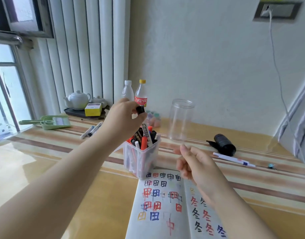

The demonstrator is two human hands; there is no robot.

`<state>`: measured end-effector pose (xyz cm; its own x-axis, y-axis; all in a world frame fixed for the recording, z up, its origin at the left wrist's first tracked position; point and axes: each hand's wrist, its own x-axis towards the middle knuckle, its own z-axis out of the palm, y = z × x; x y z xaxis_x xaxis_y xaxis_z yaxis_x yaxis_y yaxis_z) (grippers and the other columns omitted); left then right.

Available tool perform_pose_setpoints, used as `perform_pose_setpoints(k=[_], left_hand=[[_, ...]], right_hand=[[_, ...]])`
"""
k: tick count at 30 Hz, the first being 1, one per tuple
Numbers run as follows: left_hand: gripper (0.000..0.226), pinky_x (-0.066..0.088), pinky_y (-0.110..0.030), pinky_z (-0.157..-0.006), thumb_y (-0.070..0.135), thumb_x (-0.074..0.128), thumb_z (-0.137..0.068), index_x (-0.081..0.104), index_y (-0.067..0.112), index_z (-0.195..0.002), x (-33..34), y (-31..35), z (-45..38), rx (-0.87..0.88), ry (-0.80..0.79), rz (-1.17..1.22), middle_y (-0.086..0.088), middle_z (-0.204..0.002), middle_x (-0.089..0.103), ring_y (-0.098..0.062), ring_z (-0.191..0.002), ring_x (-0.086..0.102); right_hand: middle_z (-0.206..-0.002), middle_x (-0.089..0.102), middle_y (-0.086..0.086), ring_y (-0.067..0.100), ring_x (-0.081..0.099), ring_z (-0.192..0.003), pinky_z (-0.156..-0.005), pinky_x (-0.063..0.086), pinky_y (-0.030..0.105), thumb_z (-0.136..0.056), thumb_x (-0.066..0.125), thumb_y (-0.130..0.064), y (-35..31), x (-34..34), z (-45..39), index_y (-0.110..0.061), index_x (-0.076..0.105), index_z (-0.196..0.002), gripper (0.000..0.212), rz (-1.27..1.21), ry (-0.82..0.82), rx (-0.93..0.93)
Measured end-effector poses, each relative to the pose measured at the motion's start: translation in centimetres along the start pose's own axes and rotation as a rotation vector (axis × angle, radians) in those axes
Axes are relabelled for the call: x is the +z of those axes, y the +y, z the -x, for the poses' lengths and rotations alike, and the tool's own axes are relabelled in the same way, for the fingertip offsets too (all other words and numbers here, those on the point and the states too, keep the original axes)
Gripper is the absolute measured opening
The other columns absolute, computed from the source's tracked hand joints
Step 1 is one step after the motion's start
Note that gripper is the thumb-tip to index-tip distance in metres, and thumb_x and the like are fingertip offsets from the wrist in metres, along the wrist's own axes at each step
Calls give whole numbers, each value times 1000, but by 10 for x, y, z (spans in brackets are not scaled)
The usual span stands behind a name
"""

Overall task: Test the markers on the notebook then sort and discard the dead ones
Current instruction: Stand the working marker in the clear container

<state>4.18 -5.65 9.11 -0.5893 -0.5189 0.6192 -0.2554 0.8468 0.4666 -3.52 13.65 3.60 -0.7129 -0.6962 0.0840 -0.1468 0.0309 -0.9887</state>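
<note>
2 hands point(125, 116) point(194, 163), left pinching black-capped marker point(144, 128) above marker-filled tub point(141, 157), right loosely curled, holding nothing, clear jar point(180, 119) empty.

The left hand point(124, 116) pinches a black-capped marker point(144, 128) by its top, its lower end among the other markers in the clear tub point(141, 157) just below the fingers point(139, 116). The right hand point(196, 168) hangs loosely curled above the open notebook point(165, 213), a clear jar point(181, 119) beyond its fingertips.
</note>
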Motion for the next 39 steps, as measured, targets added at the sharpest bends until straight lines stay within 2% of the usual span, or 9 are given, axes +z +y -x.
perform_pose_setpoints(k=[3,6,14,19,23,28,31,34,39], left_hand=[[25,28,-33,-89,35,56,-87,66,14,-96,7,-2,1,-73,23,-99,-2,-107,48,-25,-107,37],[28,24,-38,-93,41,55,-87,66,17,-94,5,-4,0,-130,-19,-179,0,-116,47,-25,-114,32],[29,23,-44,-96,37,44,-90,48,9,-83,4,-5,-3,-57,-93,-426,-6,-113,44,-27,-110,33],[30,17,-51,-104,37,37,-93,44,9,-102,12,-1,1,-60,-202,-516,-8,-118,43,-29,-119,34],[42,14,-51,-106,30,46,-89,38,13,-127,13,-2,10,-20,-101,-438,-7,-130,38,-30,-122,32],[36,32,-46,-93,23,55,-83,52,9,-115,20,19,18,237,73,-357,-12,-115,53,-34,-107,48],[30,44,-41,-78,19,57,-83,54,9,-111,43,43,28,392,-40,-224,-11,-105,57,-33,-94,56],[32,46,-34,-77,27,47,-91,46,17,-121,83,64,42,394,-234,-115,-2,-117,51,-22,-105,51],[34,46,-28,-83,30,42,-93,41,22,-126,154,79,53,333,-421,-8,5,-124,47,-14,-110,47]], right_hand=[[-63,57,-7,8,46,-56,-58,41,22,-94,48,-33,4,3,-5,-13,66,-95,27,-1,12,13],[-67,57,-4,9,47,-56,-59,41,25,-96,49,-25,7,8,-11,-9,66,-93,24,-89,33,45],[-68,58,-1,10,48,-56,-56,39,25,-96,50,-22,13,8,-12,-12,67,-88,21,-111,43,77],[-63,58,-4,10,47,-55,-57,39,25,-96,49,-22,16,0,-9,-12,67,-90,21,-104,65,74],[-64,59,-4,10,48,-55,-58,40,25,-96,50,-23,20,-5,-8,-12,66,-91,21,-96,74,74],[-66,59,-3,9,47,-55,-57,39,24,-97,49,-22,22,-18,-8,-12,66,-92,21,-81,98,79],[-66,58,-2,8,45,-50,-51,37,20,-97,48,-20,26,-36,-10,-10,65,-93,20,-55,135,78],[-65,57,-3,8,46,-49,-50,37,21,-97,50,-21,38,-65,-15,-11,64,-92,18,34,217,101],[-82,61,-8,10,57,-76,-64,43,22,-93,54,-28,72,-138,-28,-25,63,-92,10,454,386,109]])
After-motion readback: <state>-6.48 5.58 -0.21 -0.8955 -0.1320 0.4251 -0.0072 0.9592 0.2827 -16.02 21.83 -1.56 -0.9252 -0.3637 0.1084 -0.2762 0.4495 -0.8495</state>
